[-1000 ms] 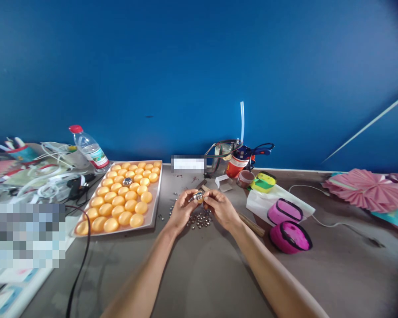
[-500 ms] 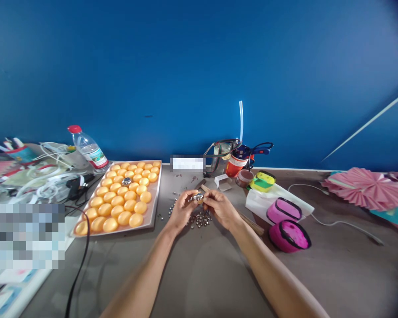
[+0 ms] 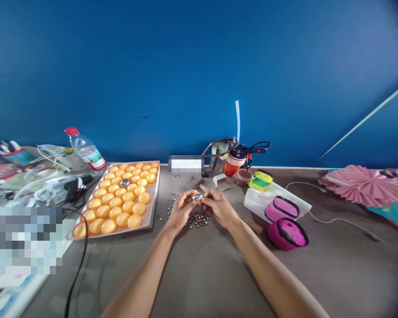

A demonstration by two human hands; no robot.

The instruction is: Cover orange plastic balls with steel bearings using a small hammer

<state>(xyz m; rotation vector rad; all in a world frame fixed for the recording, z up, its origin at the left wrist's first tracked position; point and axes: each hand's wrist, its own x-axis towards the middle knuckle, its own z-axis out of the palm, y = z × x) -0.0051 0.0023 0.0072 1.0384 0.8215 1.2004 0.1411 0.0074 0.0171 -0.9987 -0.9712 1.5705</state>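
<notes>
From where I sit, the far left of the tabletop (image 3: 202, 265) shows a tangle of white cables (image 3: 49, 187), with a clear water bottle (image 3: 85, 150) with a red cap leaning behind it. Just right of that lies a pale tray (image 3: 156, 196) filled with rows of orange balls (image 3: 119, 205); one silver-covered ball (image 3: 125, 182) sits among them near the back. Near the tray's right edge, the left hand (image 3: 181, 210) is raised a little above the tabletop, its grip closed narrowly on a studded ball (image 3: 197, 197), orange underneath and partly covered in silver. The right hand (image 3: 219, 207) meets it from the other side, its fingertips pinched tightly against the same ball, so the ball sits between both hands at the middle of the view. I cannot tell whether those fingers also pinch a loose stud. A heap of silver studs (image 3: 199, 219) lies directly below the hands, with a few strays scattered toward the tray. A wooden stick (image 3: 251, 223) lies partly under the right wrist. Behind the hands stand a red cup (image 3: 234, 164) and a small brown pot (image 3: 243, 177), and beside them lies a yellow-green sponge (image 3: 263, 179). Further right, one pink case (image 3: 281, 208) rests on a white bag (image 3: 278, 196), and another pink case (image 3: 287, 234) lies just in front of it. A white cord (image 3: 334, 219) trails away from there, and a pink paper fan (image 3: 365, 185) lies at the far right.
</notes>
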